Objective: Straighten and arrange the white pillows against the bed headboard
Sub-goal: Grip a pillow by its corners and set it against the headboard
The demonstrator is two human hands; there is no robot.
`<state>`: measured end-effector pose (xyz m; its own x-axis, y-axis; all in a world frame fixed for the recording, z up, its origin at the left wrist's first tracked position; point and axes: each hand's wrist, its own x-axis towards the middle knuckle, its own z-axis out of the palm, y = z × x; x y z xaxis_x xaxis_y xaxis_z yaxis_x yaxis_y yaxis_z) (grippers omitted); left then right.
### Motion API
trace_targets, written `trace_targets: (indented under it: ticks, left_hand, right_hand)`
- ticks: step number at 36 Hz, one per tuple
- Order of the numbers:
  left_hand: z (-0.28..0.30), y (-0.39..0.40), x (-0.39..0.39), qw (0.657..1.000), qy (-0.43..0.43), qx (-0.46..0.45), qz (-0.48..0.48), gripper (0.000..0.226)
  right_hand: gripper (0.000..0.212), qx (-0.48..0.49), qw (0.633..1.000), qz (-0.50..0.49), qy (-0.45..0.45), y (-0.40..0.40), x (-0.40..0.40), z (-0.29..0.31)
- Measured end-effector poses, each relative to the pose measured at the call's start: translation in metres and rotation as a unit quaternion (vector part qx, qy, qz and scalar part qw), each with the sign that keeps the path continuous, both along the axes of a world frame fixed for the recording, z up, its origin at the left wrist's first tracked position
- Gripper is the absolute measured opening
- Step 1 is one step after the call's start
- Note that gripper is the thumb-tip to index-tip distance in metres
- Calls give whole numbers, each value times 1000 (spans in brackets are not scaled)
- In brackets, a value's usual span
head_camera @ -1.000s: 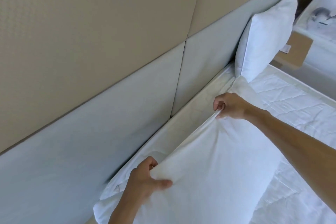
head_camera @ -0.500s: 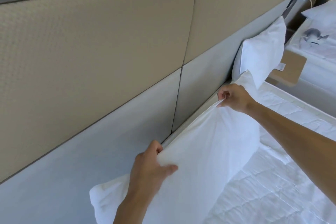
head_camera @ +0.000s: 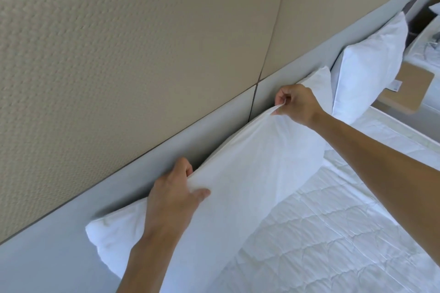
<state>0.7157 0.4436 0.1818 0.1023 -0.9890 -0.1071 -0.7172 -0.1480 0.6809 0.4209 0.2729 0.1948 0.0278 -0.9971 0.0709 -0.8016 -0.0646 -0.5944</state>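
Observation:
A large white pillow (head_camera: 250,173) stands on its long edge, leaning against the grey lower panel of the headboard (head_camera: 71,233). My left hand (head_camera: 173,195) grips its top edge near the left end, thumb on the front face. My right hand (head_camera: 297,104) pinches the top edge near the right end, with the fabric bunched between the fingers. A second white pillow (head_camera: 366,66) stands upright against the headboard just to the right, its near edge close to the held pillow's corner.
A quilted white mattress cover (head_camera: 333,233) spreads below and right of the pillows. Beige textured wall panels (head_camera: 142,54) rise above the grey panel. A wooden bedside shelf (head_camera: 409,88) and another white bed (head_camera: 428,38) lie at the far right.
Both hands have lifted the near pillow from lying flat on the mattress up onto its edge and pushed it back against the headboard. The camera view has tilted upward.

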Motion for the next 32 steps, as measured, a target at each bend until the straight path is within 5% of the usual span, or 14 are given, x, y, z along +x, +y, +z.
trace_targets:
  ticks: [16,21,28,32]
  left_hand:
    - [0,-2,4,1000,-10,16,-18,43]
    - [-12,4,5,985,-131,-56,-97,38]
    - [-1,35,33,963,-253,-90,-34,33]
    - [5,45,50,967,-250,-56,-3,15]
  right_hand:
    - [21,-15,999,7,31,-1,6,11]
    - [20,21,998,-3,56,1,10,-5]
    - [35,73,977,117,164,10,34,4]
    - [45,113,956,211,172,34,67,5]
